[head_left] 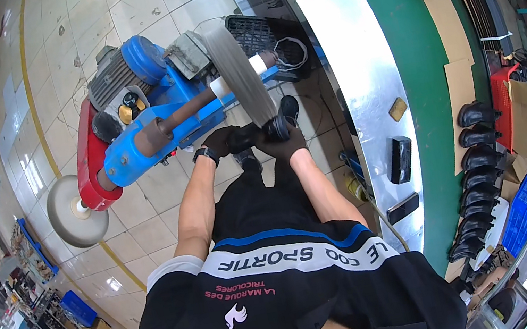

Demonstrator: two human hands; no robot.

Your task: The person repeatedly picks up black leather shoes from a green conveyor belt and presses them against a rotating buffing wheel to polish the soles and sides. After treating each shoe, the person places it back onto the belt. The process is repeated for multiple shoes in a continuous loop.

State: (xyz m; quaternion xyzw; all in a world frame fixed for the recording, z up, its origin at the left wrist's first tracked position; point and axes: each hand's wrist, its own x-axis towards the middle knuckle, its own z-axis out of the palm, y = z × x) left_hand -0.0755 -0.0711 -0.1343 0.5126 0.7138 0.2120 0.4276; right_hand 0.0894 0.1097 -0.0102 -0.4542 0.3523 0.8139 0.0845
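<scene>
A black shoe [244, 137] is held between my two dark-gloved hands, under the large grey buffing wheel [239, 73]. My left hand [220, 142] is closed round the end of the shoe on the left. Closer to the wheel's lower rim, my right hand [284, 144] grips the other end. The shoe and the wheel meet or nearly meet there; the exact contact is hidden. The wheel sits on the shaft of a blue buffing machine [134, 152]. Its surface looks streaked.
A second pale wheel [77, 210] is at the machine's left end, beside a red guard [91, 160]. On my right runs a metal bench edge [355, 42] with a sponge [398, 109], a black block [401, 159] and a phone [403, 208]. Beyond, several black shoes [481, 179] line a green surface [416, 53].
</scene>
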